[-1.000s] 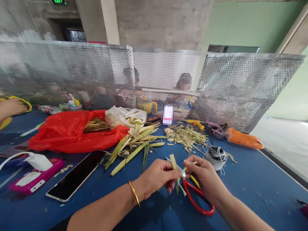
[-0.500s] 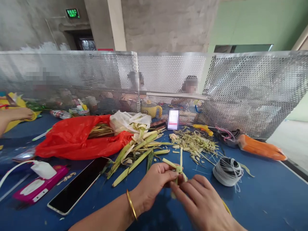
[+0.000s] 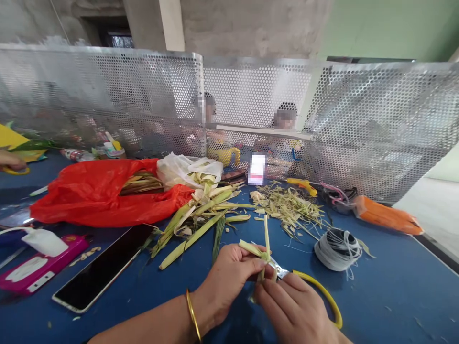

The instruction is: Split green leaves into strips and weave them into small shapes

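Note:
My left hand [image 3: 229,270], with a gold bangle [image 3: 192,315] on its wrist, pinches a knotted pale-green husk piece [image 3: 265,255]. One strip of it sticks up and another points left. My right hand [image 3: 297,301] has its fingers closed on the lower strips, just below the knot; the fingertips are partly hidden. A pair of scissors with a yellow handle [image 3: 328,291] shows beyond my right hand, blades pointing toward the knot. Whether they lie on the table or touch the hand I cannot tell.
Loose husks [image 3: 201,224] spill from a red plastic bag [image 3: 82,205]. Shredded scraps [image 3: 287,205], a white cord spool [image 3: 337,251], an orange packet [image 3: 387,215] and a phone [image 3: 103,267] lie around. A perforated metal partition [image 3: 251,91] stands behind. Another person's hand [image 3: 10,160] is at far left.
The view has tilted down and shifted slightly. My right hand has moved a little lower, and the scissors' blades and yellow handle now show. My left hand keeps its pinch on the husk piece.

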Demonstrator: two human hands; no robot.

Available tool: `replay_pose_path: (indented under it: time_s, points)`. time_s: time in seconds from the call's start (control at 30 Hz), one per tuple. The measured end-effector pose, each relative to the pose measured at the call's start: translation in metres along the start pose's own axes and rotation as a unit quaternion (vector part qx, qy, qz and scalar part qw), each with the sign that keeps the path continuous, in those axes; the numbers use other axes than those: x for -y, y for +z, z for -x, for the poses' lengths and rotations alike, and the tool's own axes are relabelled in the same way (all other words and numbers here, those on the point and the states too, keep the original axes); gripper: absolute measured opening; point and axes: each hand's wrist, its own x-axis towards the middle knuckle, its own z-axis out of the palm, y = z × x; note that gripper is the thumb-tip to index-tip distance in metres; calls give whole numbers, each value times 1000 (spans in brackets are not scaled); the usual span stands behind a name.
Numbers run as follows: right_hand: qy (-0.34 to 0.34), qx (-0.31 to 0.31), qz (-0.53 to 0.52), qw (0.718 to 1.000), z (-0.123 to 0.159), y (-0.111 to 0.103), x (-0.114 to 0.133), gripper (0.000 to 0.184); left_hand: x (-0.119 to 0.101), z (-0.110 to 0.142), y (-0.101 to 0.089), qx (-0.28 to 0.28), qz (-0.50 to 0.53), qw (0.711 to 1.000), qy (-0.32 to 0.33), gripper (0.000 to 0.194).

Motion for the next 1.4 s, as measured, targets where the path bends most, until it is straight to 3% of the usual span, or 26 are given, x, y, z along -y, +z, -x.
replay_pose_path:
  time_s: [0.1, 0.17, 0.3, 0.4, 0.53, 0.63, 0.87, 0.97, 1.1, 1.17, 1.3, 1.4]
  points:
    - [4, 6, -16, 1000, 2, 3, 0, 34, -1, -1, -1, -5, -12, 1000, -3, 24]
    - [42, -6, -24, 999, 4, 1, -2, 28, -6, -2, -3, -15, -15, 1000, 1, 27]
    - [231, -71, -18, 970, 6, -5, -9, 29, -15, -4, -8, -37, -31, 999, 21, 25]
    - [337, -12, -65, 939, 3, -5, -13, 23, -14, -4, -10, -37, -46, 998, 15, 27]
    - [375, 71, -140, 914, -1, 3, -10, 23, -5, -7, -10, -29, -84, 996, 14, 30]
    - [359, 88, -159, 915, -3, 6, -4, 22, 0, -10, -12, -26, -139, 990, 27, 29]
    - [269, 85, -98, 954, -3, 3, 10, 19, 4, -11, -14, -30, -228, 969, 87, 25]
    - [241, 73, -85, 964, -3, -2, 7, 21, -1, -10, -15, -15, -198, 977, 70, 29]
    - [259, -44, -1, 965, -3, -12, -14, 19, -10, -10, -19, 44, -172, 984, 26, 38]
    - [234, -30, 43, 971, -3, -17, -26, 26, -13, -10, -21, 58, -166, 984, 12, 43]
    - [186, 36, 10, 982, -3, -21, -36, 12, -12, -9, -21, 78, -179, 981, 7, 40]
    - [196, -6, 17, 980, 0, -21, -34, 13, -10, -8, -21, 108, -171, 979, -29, 32]
